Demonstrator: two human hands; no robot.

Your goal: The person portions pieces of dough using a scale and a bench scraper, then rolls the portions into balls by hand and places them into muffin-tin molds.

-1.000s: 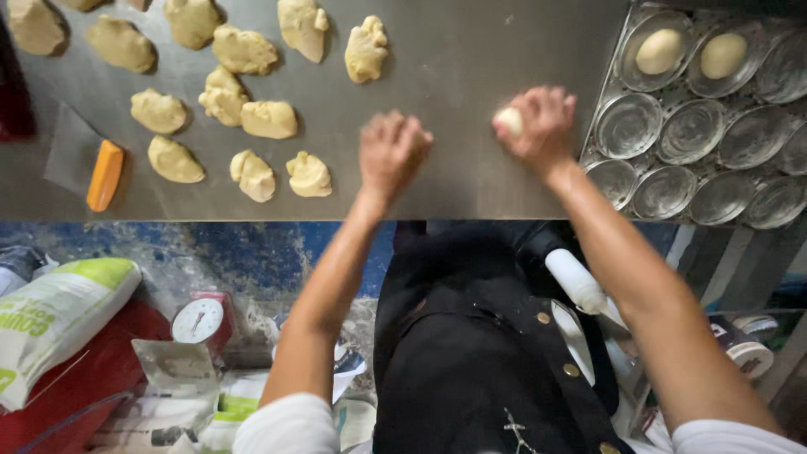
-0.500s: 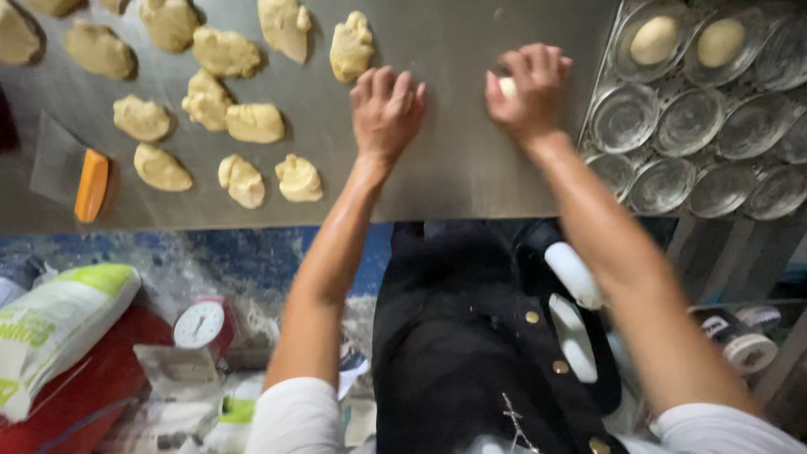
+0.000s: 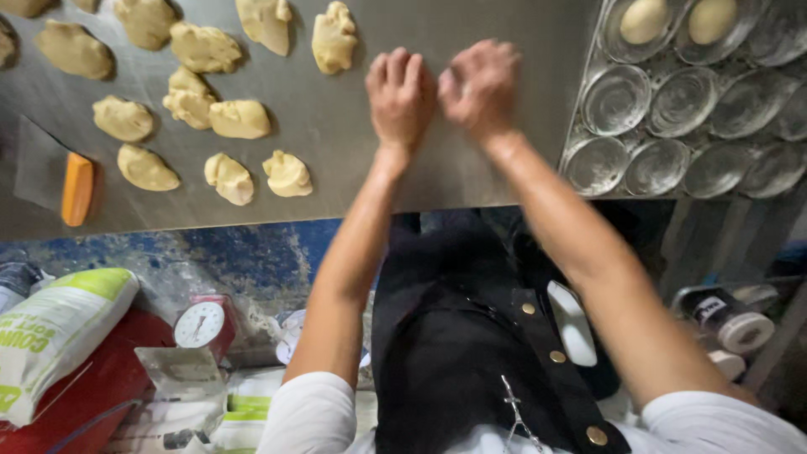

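Note:
My left hand (image 3: 402, 92) lies with straight fingers over the steel table (image 3: 353, 143), right beside my right hand (image 3: 481, 84). My right hand is curled and blurred, and the small dough piece it held is hidden under it now. Several rough pale dough lumps (image 3: 239, 118) lie scattered on the table to the left, the nearest (image 3: 286, 172) a hand's width from my left wrist. To the right stands a metal tray of round moulds (image 3: 614, 101); two smooth dough balls (image 3: 643, 21) sit in its far moulds.
A scraper with an orange handle (image 3: 77, 187) lies at the table's left edge. Below the table are a red dial scale (image 3: 202, 324), a white and green sack (image 3: 50, 336) and small jars (image 3: 740, 324). I wear a black apron (image 3: 471, 353).
My right hand moved left and my left hand shifted slightly right, so the two now almost touch. The dough piece seen in my right hand earlier is out of sight.

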